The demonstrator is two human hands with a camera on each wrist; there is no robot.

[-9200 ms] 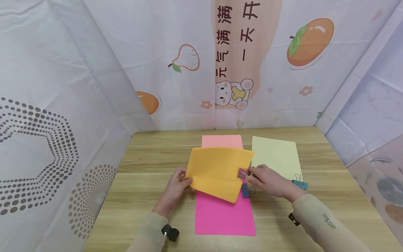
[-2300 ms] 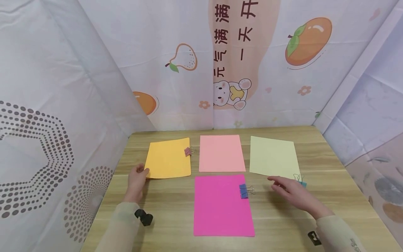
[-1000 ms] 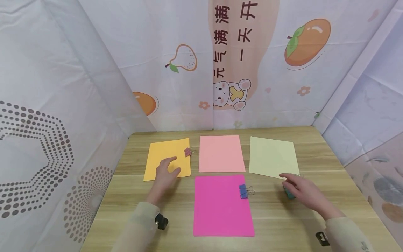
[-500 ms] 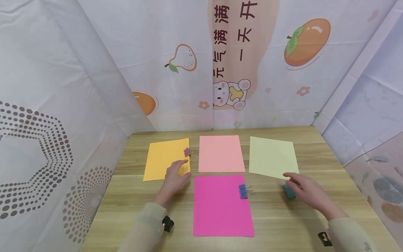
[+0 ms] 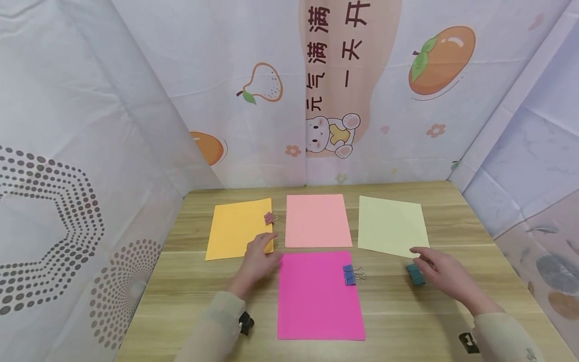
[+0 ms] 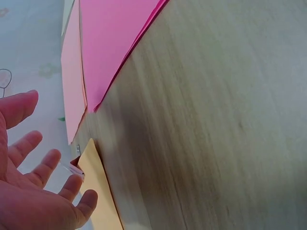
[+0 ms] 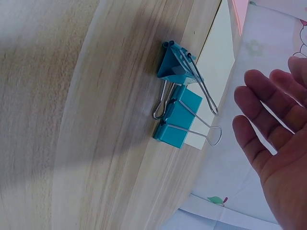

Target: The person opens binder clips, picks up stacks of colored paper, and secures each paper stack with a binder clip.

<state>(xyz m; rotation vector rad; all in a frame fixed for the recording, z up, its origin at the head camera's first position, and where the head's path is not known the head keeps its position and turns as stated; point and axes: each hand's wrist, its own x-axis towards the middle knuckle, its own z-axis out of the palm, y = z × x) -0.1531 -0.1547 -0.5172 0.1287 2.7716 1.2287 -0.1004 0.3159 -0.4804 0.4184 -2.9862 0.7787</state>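
My left hand [image 5: 259, 259], fingers spread and holding nothing, hovers between the lower right corner of the orange paper [image 5: 235, 231] and the upper left corner of the magenta paper [image 5: 316, 301]. A dusty-red binder clip [image 5: 269, 217] grips the orange paper's right edge; a blue binder clip [image 5: 349, 275] grips the magenta paper's. My right hand [image 5: 445, 276] holds nothing, its fingers loosely bent beside a teal binder clip [image 5: 415, 274]. In the right wrist view two teal clips, one upper [image 7: 176, 64] and one lower [image 7: 181, 117], lie together by the pale green paper.
A square of salmon-pink paper [image 5: 317, 221] lies at the back middle, with the pale green paper [image 5: 393, 226] to its right. The wooden table [image 5: 199, 311] ends at a printed curtain [image 5: 271, 166] behind. Further fabric hangs at both sides.
The orange paper, earlier held by both hands over the middle, now lies back left. My left hand has released its edge and moved right. My right hand has shifted slightly right, uncovering a teal clip.
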